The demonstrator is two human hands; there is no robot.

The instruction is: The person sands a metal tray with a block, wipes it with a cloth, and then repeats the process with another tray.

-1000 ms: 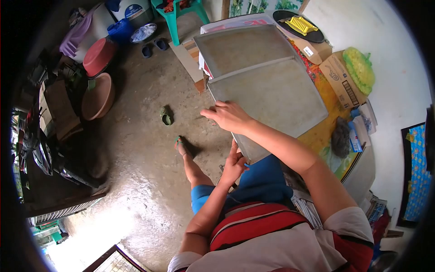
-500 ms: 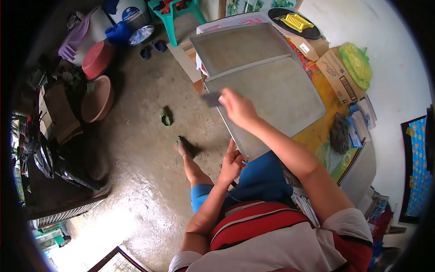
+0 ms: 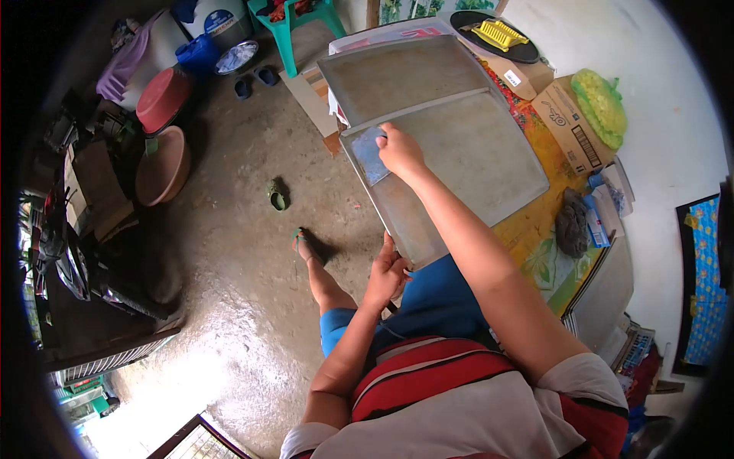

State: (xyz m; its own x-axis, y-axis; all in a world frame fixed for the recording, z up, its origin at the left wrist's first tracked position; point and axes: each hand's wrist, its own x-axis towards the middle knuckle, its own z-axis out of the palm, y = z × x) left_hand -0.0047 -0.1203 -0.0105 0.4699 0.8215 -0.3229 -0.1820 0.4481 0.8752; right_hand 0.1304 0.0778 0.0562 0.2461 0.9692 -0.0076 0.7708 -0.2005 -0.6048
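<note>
My right hand (image 3: pixel 401 151) is closed on the edge of a thin, flat rectangular scraper (image 3: pixel 370 155), bluish-grey. The scraper lies over the left side of the near metal tray (image 3: pixel 466 164), a large shallow sheet with a dull, streaked surface. At the tray's near left corner, my left hand (image 3: pixel 388 274) has its index finger along the rim and its other fingers curled. A small bit of blue shows at those fingers; what they hold is hidden. Beyond the near tray lies a second, similar metal tray (image 3: pixel 413 76).
Right of the trays, the patterned tablecloth (image 3: pixel 562 191) bears a cardboard box (image 3: pixel 569 126), a yellow-green bag (image 3: pixel 600 107) and a dark bag (image 3: pixel 572 222). A yellow rack sits on a black round tray (image 3: pixel 462 42). Basins (image 3: pixel 163 172), a green chair (image 3: pixel 287 38) and a slipper (image 3: pixel 278 196) are leftward.
My right hand has moved slightly up and away with the scraper, which now lies flatter over the tray instead of jutting past its left edge. My left hand stays at the corner.
</note>
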